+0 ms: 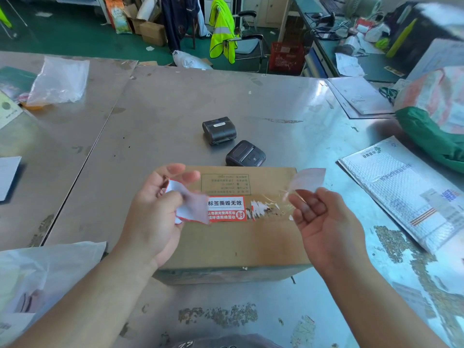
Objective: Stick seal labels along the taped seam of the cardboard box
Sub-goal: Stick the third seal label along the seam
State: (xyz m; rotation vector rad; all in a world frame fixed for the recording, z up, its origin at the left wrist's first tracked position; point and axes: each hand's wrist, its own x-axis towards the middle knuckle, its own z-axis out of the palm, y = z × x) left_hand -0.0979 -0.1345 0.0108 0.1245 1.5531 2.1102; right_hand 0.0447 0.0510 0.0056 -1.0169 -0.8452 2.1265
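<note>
Cardboard box (233,244) near front edge of surface (155,116), one seal label (226,209) on taped seam. Left hand (153,212) pinching label sheet (187,205). Right hand (324,219) pinching clear backing (307,180).

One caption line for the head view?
Left hand holds red-white seal label, right hand backing film, above brown cardboard box.

Matt cardboard box (233,244); glossy, perhaps steel, scuffed table (175,109).
</note>
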